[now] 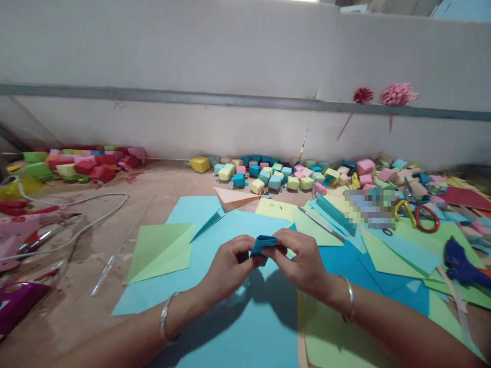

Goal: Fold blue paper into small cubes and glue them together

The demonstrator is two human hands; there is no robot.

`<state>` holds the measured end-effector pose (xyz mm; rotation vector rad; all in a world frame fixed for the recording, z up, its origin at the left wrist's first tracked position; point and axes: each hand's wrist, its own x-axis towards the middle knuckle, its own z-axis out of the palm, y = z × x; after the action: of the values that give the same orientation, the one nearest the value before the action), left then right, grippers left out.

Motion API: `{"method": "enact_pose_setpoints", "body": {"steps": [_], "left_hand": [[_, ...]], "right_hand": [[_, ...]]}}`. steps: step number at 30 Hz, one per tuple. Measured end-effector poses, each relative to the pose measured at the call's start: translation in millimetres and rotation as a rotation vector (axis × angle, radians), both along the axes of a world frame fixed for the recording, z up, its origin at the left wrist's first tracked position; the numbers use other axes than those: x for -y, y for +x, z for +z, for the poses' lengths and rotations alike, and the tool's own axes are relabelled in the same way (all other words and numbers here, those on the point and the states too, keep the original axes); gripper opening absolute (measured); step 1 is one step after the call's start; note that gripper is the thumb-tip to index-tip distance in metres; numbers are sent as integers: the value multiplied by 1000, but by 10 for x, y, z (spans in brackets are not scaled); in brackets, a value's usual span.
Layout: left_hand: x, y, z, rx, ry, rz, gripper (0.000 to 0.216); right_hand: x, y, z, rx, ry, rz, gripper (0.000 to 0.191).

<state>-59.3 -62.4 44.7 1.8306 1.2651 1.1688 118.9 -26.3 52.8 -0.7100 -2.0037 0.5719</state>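
Observation:
Between my two hands is a small piece of folded dark blue paper (263, 244), bent into several layers with a gap showing at its top. My left hand (233, 260) pinches its left side between thumb and fingers. From the other side, my right hand (301, 258) grips the right edge, fingers closed. Both hands hover over a large light blue sheet (230, 327), casting shadows on it. A creased green sheet (161, 253) lies to the left, and darker blue paper (345, 266) lies to the right.
Small folded paper cubes (276, 179) line the wall, with red and green ones (92, 166) at left. Scissors (425, 219), a blue-handled tool (464, 266) and paper sheets lie right. A pink glue gun (19, 232), its white cord (95, 197) and a purple object (21, 304) lie left.

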Motion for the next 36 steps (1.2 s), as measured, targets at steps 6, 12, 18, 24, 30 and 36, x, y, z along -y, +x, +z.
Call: {"method": "enact_pose_setpoints", "body": {"steps": [6, 12, 18, 24, 30, 36], "left_hand": [[23, -72, 103, 127, 82, 86, 14], [54, -44, 120, 86, 179, 148, 9], [87, 5, 88, 84, 248, 154, 11], [89, 23, 57, 110, 230, 165, 9], [94, 35, 58, 121, 204, 142, 10], [77, 40, 87, 159, 97, 85, 11]], "right_hand": [[-36, 2, -75, 22, 1, 53, 13], [-9, -8, -97, 56, 99, 83, 15], [6, -27, -113, 62, 160, 74, 15], [47, -32, -83, 67, 149, 39, 17], [94, 1, -36, 69, 134, -9, 20], [61, 32, -51, 105, -11, 58, 26]]}}
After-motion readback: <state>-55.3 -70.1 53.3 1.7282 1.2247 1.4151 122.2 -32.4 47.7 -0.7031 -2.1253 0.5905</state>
